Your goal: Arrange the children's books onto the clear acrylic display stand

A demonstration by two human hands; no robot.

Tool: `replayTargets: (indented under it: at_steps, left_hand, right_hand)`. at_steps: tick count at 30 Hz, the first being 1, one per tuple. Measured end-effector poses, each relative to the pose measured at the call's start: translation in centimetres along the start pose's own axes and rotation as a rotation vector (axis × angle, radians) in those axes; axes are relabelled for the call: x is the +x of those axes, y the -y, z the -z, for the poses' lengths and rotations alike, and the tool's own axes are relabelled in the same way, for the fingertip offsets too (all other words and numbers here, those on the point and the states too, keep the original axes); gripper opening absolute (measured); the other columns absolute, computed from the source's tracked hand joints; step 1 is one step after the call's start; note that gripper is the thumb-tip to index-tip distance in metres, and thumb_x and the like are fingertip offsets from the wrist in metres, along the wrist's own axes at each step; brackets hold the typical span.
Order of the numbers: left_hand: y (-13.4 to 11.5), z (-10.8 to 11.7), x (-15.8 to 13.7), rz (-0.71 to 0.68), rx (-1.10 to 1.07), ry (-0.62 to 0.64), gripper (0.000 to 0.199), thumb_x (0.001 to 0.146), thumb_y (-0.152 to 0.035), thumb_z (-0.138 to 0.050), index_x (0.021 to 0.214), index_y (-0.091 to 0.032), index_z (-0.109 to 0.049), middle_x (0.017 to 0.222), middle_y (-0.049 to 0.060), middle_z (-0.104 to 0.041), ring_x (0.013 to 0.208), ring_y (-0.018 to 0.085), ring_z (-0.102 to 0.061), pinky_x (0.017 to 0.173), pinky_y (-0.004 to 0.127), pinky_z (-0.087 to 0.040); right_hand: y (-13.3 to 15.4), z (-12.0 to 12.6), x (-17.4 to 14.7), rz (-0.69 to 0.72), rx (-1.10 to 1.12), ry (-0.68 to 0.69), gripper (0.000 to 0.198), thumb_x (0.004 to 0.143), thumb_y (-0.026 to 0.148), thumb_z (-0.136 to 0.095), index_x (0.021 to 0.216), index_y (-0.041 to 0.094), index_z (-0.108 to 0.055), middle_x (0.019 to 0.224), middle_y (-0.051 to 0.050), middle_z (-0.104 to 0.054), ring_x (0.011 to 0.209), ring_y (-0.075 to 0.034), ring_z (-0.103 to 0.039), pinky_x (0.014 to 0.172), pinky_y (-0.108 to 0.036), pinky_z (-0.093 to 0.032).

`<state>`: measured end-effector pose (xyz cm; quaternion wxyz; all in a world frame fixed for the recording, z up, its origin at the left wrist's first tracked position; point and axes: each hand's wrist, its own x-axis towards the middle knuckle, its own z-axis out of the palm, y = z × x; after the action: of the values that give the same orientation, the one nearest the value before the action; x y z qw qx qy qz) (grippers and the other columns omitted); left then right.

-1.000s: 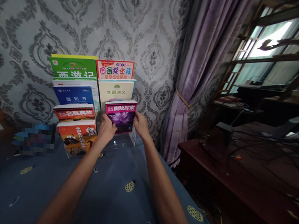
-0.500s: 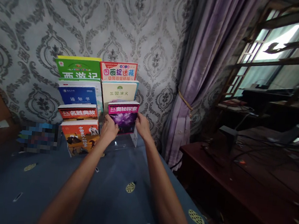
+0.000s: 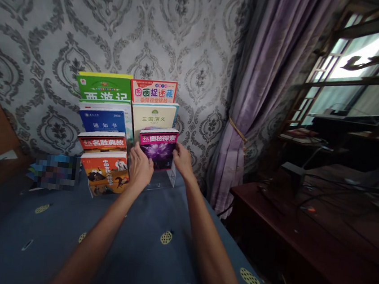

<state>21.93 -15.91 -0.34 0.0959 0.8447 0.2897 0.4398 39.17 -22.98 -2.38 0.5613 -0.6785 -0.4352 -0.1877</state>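
A purple book [image 3: 157, 151] stands upright, its cover facing me, on the right side of a tiered clear stand [image 3: 172, 177]. My left hand [image 3: 141, 166] grips its left edge, with the thumb over the lower front. At the right edge, my right hand [image 3: 182, 160] pinches the book between thumb and fingers. Behind it rise a cream book [image 3: 154, 116] and a pink book [image 3: 152, 91]. To the left, an orange book [image 3: 103, 173], a red book [image 3: 103, 143], a blue booklet [image 3: 102, 120] and a green book [image 3: 103, 87] stand in stepped rows.
The stand rests on a blue cloth [image 3: 149, 269] with a pineapple print, against a patterned wall [image 3: 203, 39]. A blurred-out stack [image 3: 56, 172] lies to the left. A purple curtain [image 3: 248, 98] and a dark red desk [image 3: 301, 235] with cables are at right.
The view has shifted slightly, so the books appear a little farther right. My left hand's fingers have moved up and spread along the purple book's left side. My right hand keeps its place.
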Motion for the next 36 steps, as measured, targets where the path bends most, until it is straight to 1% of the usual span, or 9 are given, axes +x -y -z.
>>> replayTargets:
  at_steps: [2,5,10,17,23,27,30,33,36]
  left_hand:
    - [-0.3,0.4,-0.4,-0.037,0.039,-0.031,0.059,0.086,-0.013,-0.055,0.139,-0.004,-0.031,0.132,0.025,-0.048,0.132,0.036,-0.047,0.106,0.050,-0.042]
    - [-0.4,0.6,-0.5,-0.024,0.078,-0.017,0.054,0.085,-0.014,-0.057,0.136,-0.011,-0.037,0.131,0.020,-0.047,0.127,0.035,-0.049,0.101,0.049,-0.045]
    - [-0.1,0.1,0.0,-0.010,0.103,0.048,0.059,0.085,-0.016,-0.061,0.138,-0.014,-0.036,0.132,0.019,-0.045,0.129,0.034,-0.048,0.099,0.048,-0.047]
    - [0.5,-0.1,0.1,0.004,0.106,0.134,0.047,0.089,-0.020,-0.060,0.131,-0.015,-0.040,0.127,0.016,-0.046,0.128,0.031,-0.051,0.100,0.043,-0.048]
    - [0.6,0.2,0.0,0.005,0.120,0.165,0.045,0.091,-0.021,-0.058,0.131,-0.012,-0.040,0.128,0.018,-0.047,0.129,0.032,-0.051,0.100,0.043,-0.048]
    - [0.5,0.2,-0.1,0.004,0.116,0.160,0.046,0.091,-0.021,-0.058,0.132,-0.013,-0.039,0.130,0.018,-0.046,0.131,0.032,-0.049,0.104,0.044,-0.046]
    - [0.7,0.1,-0.1,-0.002,0.094,0.162,0.046,0.091,-0.020,-0.057,0.133,-0.012,-0.039,0.130,0.019,-0.046,0.132,0.034,-0.047,0.103,0.044,-0.047]
    - [1.2,-0.2,-0.1,-0.010,0.068,0.158,0.048,0.089,-0.019,-0.059,0.132,-0.011,-0.040,0.130,0.020,-0.045,0.133,0.035,-0.046,0.104,0.045,-0.047]
    - [1.6,-0.6,-0.5,-0.034,0.029,0.142,0.048,0.087,-0.016,-0.060,0.131,-0.011,-0.041,0.130,0.020,-0.045,0.132,0.035,-0.047,0.106,0.050,-0.045]
  right_hand:
    - [-0.2,-0.4,-0.1,-0.006,0.016,-0.021,0.049,0.084,0.016,-0.045,0.131,0.015,-0.059,0.123,-0.015,-0.069,0.113,-0.028,-0.064,0.101,-0.048,-0.050]
    - [-0.3,-0.8,-0.3,-0.013,0.033,-0.050,0.053,0.085,0.018,-0.045,0.137,0.015,-0.052,0.128,-0.017,-0.064,0.114,-0.028,-0.062,0.102,-0.050,-0.049]
    - [0.4,-0.8,-0.4,0.004,0.057,-0.068,0.055,0.086,0.017,-0.044,0.141,0.016,-0.044,0.135,-0.019,-0.058,0.121,-0.028,-0.058,0.105,-0.052,-0.047]
    - [1.5,-0.4,-0.5,0.015,0.035,-0.082,0.041,0.085,0.015,-0.041,0.125,0.016,-0.051,0.121,-0.016,-0.062,0.115,-0.027,-0.058,0.103,-0.047,-0.047]
    - [1.8,0.6,-0.4,-0.029,-0.007,-0.115,0.034,0.086,0.015,-0.041,0.116,0.019,-0.056,0.117,-0.014,-0.062,0.111,-0.027,-0.057,0.101,-0.045,-0.046]
    - [2.1,0.9,-0.3,-0.044,0.009,-0.083,0.028,0.089,0.017,-0.038,0.106,0.018,-0.061,0.104,-0.013,-0.068,0.100,-0.026,-0.063,0.095,-0.044,-0.050]
    - [2.2,0.7,-0.2,-0.020,0.046,-0.007,0.034,0.088,0.014,-0.039,0.110,0.017,-0.064,0.103,-0.011,-0.071,0.095,-0.023,-0.067,0.091,-0.040,-0.053]
    - [2.0,0.5,-0.1,0.018,0.068,0.045,0.041,0.085,0.012,-0.041,0.118,0.017,-0.065,0.113,-0.011,-0.072,0.101,-0.023,-0.068,0.095,-0.041,-0.053]
    - [1.8,0.5,-0.1,0.037,0.080,0.055,0.044,0.084,0.012,-0.042,0.122,0.017,-0.065,0.115,-0.011,-0.073,0.104,-0.023,-0.068,0.098,-0.041,-0.052]
